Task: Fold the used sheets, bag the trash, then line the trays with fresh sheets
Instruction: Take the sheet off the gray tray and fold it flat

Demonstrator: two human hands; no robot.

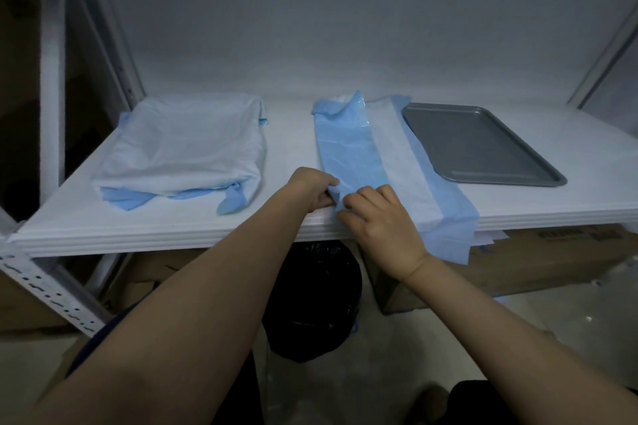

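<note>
A blue and white used sheet [376,152] lies lengthwise on the white shelf [172,228], partly folded, its near end hanging over the front edge. My left hand [312,188] pinches the sheet's near left corner at the shelf edge. Right beside it, my right hand [376,221] grips the same edge with curled fingers. A bare grey metal tray [480,145] sits to the right of the sheet. On the left of the shelf lies a second sheet [186,152], white side up and rumpled, with blue corners sticking out.
A black trash bag [314,300] stands on the floor under the shelf, between my arms. Cardboard boxes [538,259] sit below the shelf on both sides. Metal shelf posts [51,79] rise at the left and far right.
</note>
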